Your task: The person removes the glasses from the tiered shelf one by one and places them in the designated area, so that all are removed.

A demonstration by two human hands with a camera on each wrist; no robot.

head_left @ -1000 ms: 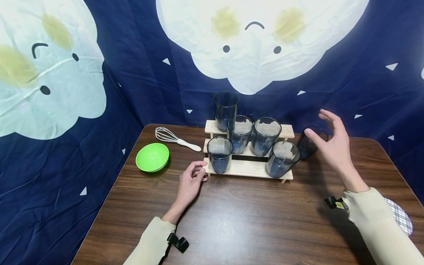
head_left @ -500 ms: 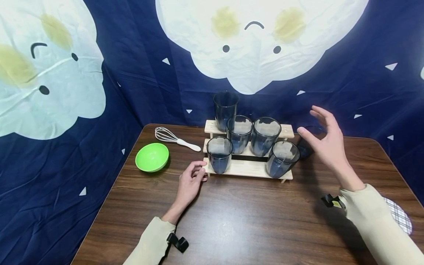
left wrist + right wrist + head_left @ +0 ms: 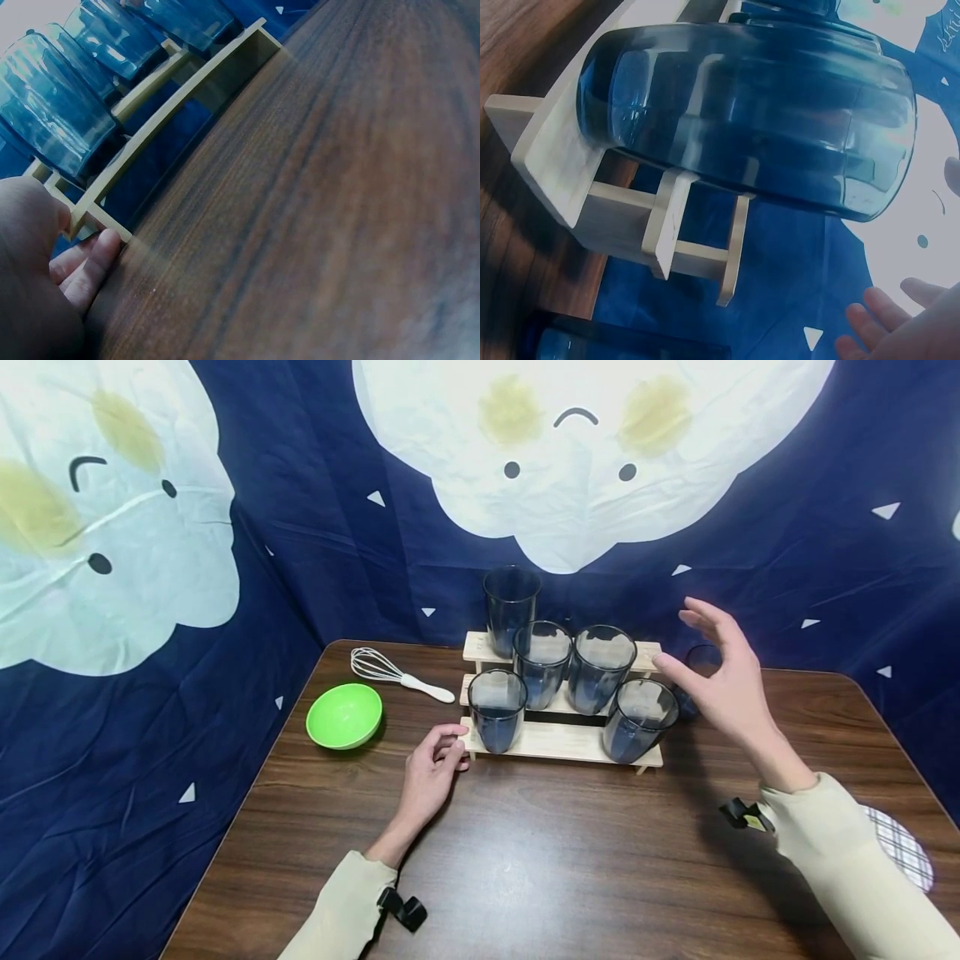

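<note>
A pale three-step wooden rack (image 3: 558, 741) stands at the back of the table, bearing several dark blue-grey glasses. My left hand (image 3: 431, 772) holds the left end of its lowest step, fingers curled at the corner in the left wrist view. On that step are a front-left glass (image 3: 498, 714) and a front-right glass (image 3: 639, 727). Two glasses share the middle step, and one tall glass (image 3: 512, 610) is at top left. My right hand (image 3: 726, 689), empty, hovers right of the rack, thumb and fingers spread. Partly hidden behind it, another glass (image 3: 686, 703) is on the table.
Left of the rack lie a white whisk (image 3: 401, 677) and a green bowl (image 3: 344, 717). A checked round cloth or mat (image 3: 900, 843) is at the right edge, partly behind the right sleeve. A blue printed curtain (image 3: 315, 527) hangs close behind the table.
My right hand has moved left, from over the glass on the table toward the rack's right end, still spread. The left hand and the glasses have stayed in place.
</note>
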